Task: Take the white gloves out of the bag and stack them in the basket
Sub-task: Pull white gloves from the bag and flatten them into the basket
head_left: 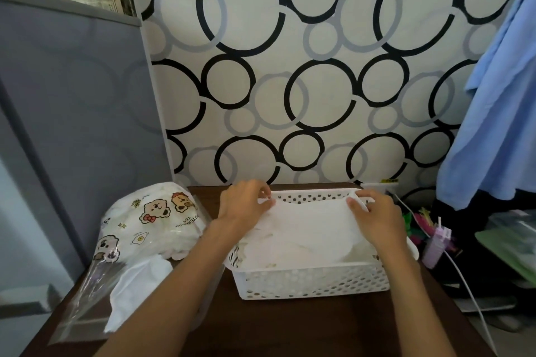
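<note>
Mid-task, my read: part unloaded, more left.
Left of basket: cartoon-print bag [150, 220] on tabletop [290, 327], bulging with white gloves, so plenty to move. One white piece [136, 284] near bag mouth; in or out, cannot tell.
Basket [313, 281]: white gloves [304, 235] stacked inside, near rim.
My left hand [243, 206] and right hand [374, 214] pinch top glove's far corners with curled fingers, laying it flat.
</note>
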Motion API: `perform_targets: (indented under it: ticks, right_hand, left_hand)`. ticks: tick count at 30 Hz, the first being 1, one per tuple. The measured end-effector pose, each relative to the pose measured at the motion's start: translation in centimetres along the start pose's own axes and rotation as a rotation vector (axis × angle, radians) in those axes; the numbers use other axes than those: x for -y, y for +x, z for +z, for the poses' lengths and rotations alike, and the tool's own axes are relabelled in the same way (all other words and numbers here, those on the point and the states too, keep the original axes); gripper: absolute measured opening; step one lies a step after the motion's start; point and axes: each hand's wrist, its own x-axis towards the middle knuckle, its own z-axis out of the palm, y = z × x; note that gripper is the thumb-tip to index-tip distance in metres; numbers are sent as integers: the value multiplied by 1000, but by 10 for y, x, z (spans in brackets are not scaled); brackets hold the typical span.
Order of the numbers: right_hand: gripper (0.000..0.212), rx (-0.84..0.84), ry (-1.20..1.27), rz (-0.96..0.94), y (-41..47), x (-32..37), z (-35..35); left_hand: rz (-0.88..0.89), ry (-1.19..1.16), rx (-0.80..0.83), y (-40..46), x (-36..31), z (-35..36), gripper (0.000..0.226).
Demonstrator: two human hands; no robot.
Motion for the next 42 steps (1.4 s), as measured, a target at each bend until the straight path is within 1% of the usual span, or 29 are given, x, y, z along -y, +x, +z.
perform_targets:
  ticks: [3,4,5,7,9,10,12,16,18,21,23,26,28,29,30,31,32,33,34,35,36,38,42]
  right_hand:
    - [37,-20,-27,-5,0,1,-2]
    - [39,-30,-25,-12,0,2,-3]
    - [40,-32,-21,-19,-1,3,-4]
    - [38,-9,-21,-28,-1,3,-3]
    - [31,2,-39,-34,-2,2,0]
    - [27,-2,-54,-35,-2,1,1]
    - [22,-20,-70,-32,-3,0,2]
    - [24,-67,-72,-37,-3,-2,-2]
    - [23,-86,-69,-26,-3,-3,-2]
    - [25,-92,-73,-23,-4,0,-2]
    - [30,-62,-93,-48,-5,4,-5]
    - [40,-27,-160,-117,-4,9,-15]
    - [34,-33,-171,-208,-3,13,-20]
    - [29,-2,-161,-251,-3,15,-21]
    - [27,72,-155,-281,-3,16,-20]
    - [28,193,-163,-287,-4,17,-17]
    - [30,352,-207,-258,-5,17,-14]
    - [36,524,-302,-216,-7,16,-11]
    - [47,682,-425,-163,-8,14,-9]
    - [61,794,-528,-108,-9,11,-10]
    - [73,852,-587,-62,-9,9,-11]
    - [84,862,-590,-12,-8,6,-13]
    - [84,842,-582,5,-5,-1,-5]
  left_hand:
    - [19,-32,-167,-10,-2,-9,20]
    - [30,-49,-179,-14,-2,-13,16]
    - [51,-63,-131,-18,-2,-17,14]
    - [106,-14,109,-27,-2,-23,19]
    - [153,108,333,-37,-3,-26,27]
    - [174,162,395,-41,-4,-27,29]
    - [216,235,453,-45,-4,-29,30]
    - [279,297,460,-39,-7,-39,16]
    - [284,314,454,-34,-6,-46,14]
    - [252,326,539,-28,-3,-53,19]
    - [206,274,581,-27,-2,-57,26]
    - [191,213,516,-27,-6,-64,34]
    - [214,204,455,-26,-12,-60,40]
    - [221,188,461,-26,-15,-55,47]
    - [228,171,500,-26,-19,-47,54]
    - [231,170,564,-25,-22,-39,62]
    - [230,200,632,-24,-24,-29,69]
    - [219,254,681,-24,-23,-20,76]
    - [201,317,711,-23,-21,-12,82]
    - [182,372,730,-23,-19,-6,87]
    - [163,413,747,-24,-16,0,90]
    - [138,453,780,-30,-13,11,92]
    - [112,447,786,-35,-11,23,91]
